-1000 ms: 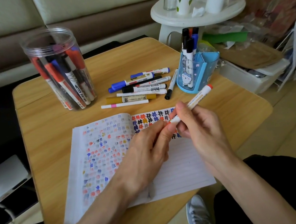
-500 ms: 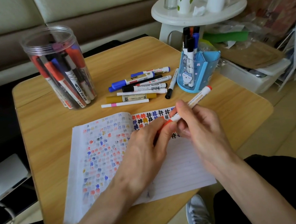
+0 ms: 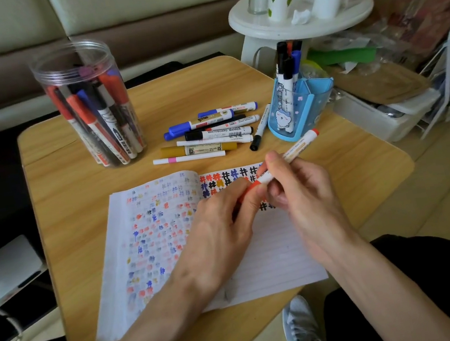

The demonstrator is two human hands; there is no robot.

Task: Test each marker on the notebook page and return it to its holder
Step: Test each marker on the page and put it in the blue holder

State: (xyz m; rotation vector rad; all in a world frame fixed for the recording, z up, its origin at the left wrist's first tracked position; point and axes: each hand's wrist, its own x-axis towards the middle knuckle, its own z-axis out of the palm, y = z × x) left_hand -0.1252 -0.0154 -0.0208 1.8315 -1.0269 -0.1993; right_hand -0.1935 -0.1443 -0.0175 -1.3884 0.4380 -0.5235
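Over the open notebook [image 3: 264, 263], both my hands hold one white marker with orange ends [image 3: 299, 147]. My right hand [image 3: 300, 197] grips its barrel. My left hand [image 3: 223, 226] pinches the orange cap [image 3: 252, 188] at the marker's lower end. The cap shows only in part between my fingers. The page carries rows of coloured hash marks along its top. A blue pen holder [image 3: 301, 112] with a few markers stands just beyond the notebook on the right. A clear plastic jar [image 3: 88, 106] full of markers stands at the back left.
Several loose markers [image 3: 212, 134] lie on the wooden table [image 3: 69, 193] between jar and blue holder. A white round stool [image 3: 301, 21] with bottles stands behind the table. White bins and clutter sit to the right, and my shoe [image 3: 302, 331] shows below the table edge.
More of the orange cap end shows between my hands than a second ago. Both hands stay over the page's upper right.
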